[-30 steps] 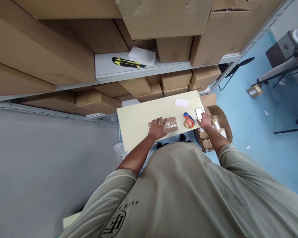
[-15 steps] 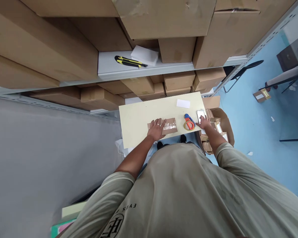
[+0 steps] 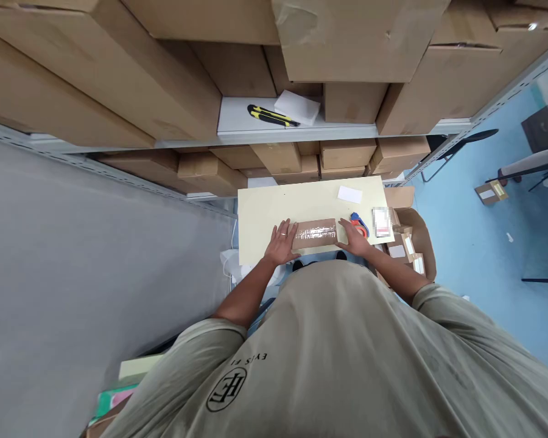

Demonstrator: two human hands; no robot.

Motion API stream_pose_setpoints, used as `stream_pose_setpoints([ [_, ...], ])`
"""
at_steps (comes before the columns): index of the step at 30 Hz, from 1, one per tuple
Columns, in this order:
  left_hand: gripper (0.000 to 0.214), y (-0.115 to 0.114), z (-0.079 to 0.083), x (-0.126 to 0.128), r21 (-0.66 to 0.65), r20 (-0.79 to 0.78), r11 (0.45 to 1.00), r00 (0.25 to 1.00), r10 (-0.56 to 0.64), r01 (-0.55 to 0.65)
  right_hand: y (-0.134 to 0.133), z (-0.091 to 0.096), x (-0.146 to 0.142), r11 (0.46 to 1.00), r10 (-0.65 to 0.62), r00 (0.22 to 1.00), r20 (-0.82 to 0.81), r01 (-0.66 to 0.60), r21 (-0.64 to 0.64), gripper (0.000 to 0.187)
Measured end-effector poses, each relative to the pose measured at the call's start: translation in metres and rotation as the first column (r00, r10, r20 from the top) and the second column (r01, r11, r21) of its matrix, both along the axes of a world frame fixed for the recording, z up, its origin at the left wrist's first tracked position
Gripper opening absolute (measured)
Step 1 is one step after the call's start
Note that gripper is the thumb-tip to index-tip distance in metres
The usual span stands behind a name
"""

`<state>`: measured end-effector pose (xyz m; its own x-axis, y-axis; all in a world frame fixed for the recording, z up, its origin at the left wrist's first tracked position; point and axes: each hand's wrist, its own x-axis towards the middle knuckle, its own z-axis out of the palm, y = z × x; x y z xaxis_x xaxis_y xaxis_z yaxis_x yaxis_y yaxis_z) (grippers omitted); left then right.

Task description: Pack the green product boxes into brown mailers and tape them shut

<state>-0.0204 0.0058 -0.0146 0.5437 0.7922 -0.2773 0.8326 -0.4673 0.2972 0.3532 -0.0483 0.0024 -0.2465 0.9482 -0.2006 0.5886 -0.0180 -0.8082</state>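
A flat brown cardboard parcel (image 3: 316, 233) with a strip of clear tape along its top lies on a pale yellow table (image 3: 265, 213). My left hand (image 3: 282, 242) lies flat on the parcel's left end, fingers spread. My right hand (image 3: 354, 238) rests on its right end, fingers stretched out. Just behind my right hand a tape dispenser (image 3: 360, 224) with a blue handle and an orange roll sits partly hidden. A small white card or packet (image 3: 382, 222) lies at the table's right edge.
A white slip (image 3: 349, 194) lies at the table's far right. An open carton (image 3: 413, 243) of small packages stands right of the table. Metal shelving behind holds cardboard boxes, a yellow-black utility knife (image 3: 269, 115) and a white foam block (image 3: 298, 107). Blue floor lies to the right.
My right hand left the white packet at the table's right edge and came left onto the parcel's right end. My left hand stayed on the parcel. The view shifted.
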Motion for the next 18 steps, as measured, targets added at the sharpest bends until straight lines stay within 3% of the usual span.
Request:
stream_pose_setpoints([
  [4, 0.127, 0.011, -0.007, -0.009, -0.084, 0.166, 0.995, 0.984, 0.058, -0.045, 0.012, -0.004, -0.026, 0.992, -0.027, 0.998, -0.062, 0.019, -0.127, 0.127],
  [7, 0.121, 0.033, -0.011, -0.008, -0.191, 0.308, 0.979, 0.942, 0.134, -0.077, 0.029, -0.011, -0.035, 0.958, -0.144, 0.982, -0.119, 0.108, -0.264, 0.127],
  [10, 0.107, 0.058, -0.017, -0.009, -0.303, 0.362, 0.941, 0.895, 0.262, -0.152, 0.043, -0.016, -0.038, 0.908, -0.292, 0.945, -0.147, 0.225, -0.355, 0.114],
  [13, 0.086, 0.074, -0.026, -0.006, -0.387, 0.341, 0.873, 0.834, 0.435, -0.297, 0.047, -0.019, -0.038, 0.884, -0.352, 0.923, -0.156, 0.273, -0.38, 0.089],
  [16, 0.088, 0.074, -0.035, 0.003, -0.375, 0.237, 0.81, 0.798, 0.554, -0.451, 0.041, -0.022, -0.04, 0.867, -0.351, 0.93, -0.111, 0.278, -0.414, 0.076],
  [18, 0.098, 0.067, -0.04, 0.009, -0.382, 0.178, 0.795, 0.807, 0.564, -0.471, 0.033, -0.024, -0.044, 0.851, -0.351, 0.933, -0.078, 0.283, -0.441, 0.075],
])
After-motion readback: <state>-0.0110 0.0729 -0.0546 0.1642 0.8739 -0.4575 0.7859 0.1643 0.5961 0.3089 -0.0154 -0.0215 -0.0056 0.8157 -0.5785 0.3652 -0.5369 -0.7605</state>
